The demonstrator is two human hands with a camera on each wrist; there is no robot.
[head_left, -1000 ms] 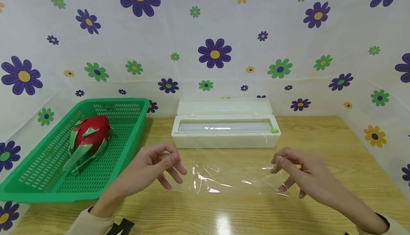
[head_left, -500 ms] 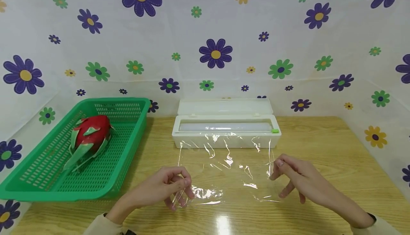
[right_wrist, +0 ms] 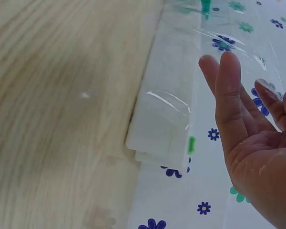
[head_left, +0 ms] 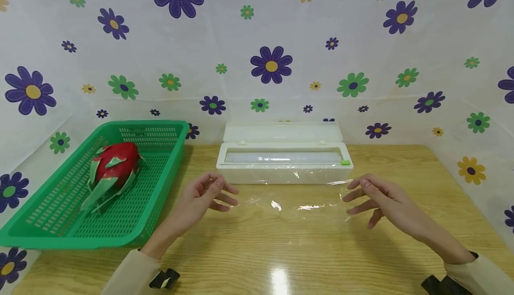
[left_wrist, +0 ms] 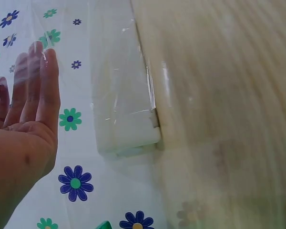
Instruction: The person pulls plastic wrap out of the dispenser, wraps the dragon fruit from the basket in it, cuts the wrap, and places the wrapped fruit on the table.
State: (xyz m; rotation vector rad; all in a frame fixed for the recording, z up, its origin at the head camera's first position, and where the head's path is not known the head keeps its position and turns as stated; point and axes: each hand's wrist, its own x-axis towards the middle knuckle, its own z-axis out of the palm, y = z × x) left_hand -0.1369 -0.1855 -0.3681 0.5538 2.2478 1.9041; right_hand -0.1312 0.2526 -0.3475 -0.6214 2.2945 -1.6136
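Observation:
A clear sheet of cling film (head_left: 275, 205) stretches between the two hands, seen mostly by its glints. The left hand (head_left: 206, 192) pinches its left side between thumb and index finger, the other fingers loosely extended. On the other side the right hand (head_left: 375, 199) pinches the film the same way. Behind the film stands a white cling film dispenser (head_left: 284, 176), lid up, with a roll (head_left: 283, 157) inside and a green slider (head_left: 345, 163) at its right end. In both wrist views, shiny film creases show in front of the dispenser. The film's exact edges are hard to see.
To the left stands a green plastic basket (head_left: 80, 242) with a red dragon fruit (head_left: 124, 156) in it. A flower-printed white sheet (head_left: 225, 31) hangs behind and at the sides of the wooden table (head_left: 249, 259).
Half a second ago the left hand dipped toward the person; now it is raised and farther forward. The right hand has risen slightly, and the film shows fewer creases. Basket and dispenser stay put.

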